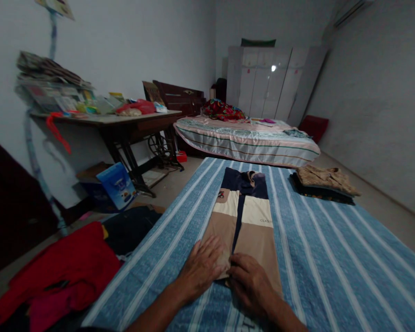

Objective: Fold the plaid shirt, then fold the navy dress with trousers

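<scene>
A folded collared shirt lies lengthwise on the blue striped bedspread. It has navy shoulders, a cream band and a tan lower part, with its collar at the far end. My left hand rests flat on the left front panel near the hem, fingers spread. At the lower end of the front opening, my right hand has its fingers curled in on the shirt's edge, closed on the cloth. The right fingertips are partly hidden.
A stack of folded clothes lies at the right of the striped bedspread. Red clothing is heaped on the left. Beyond stand a cluttered sewing table, a blue box, another bed and a wardrobe.
</scene>
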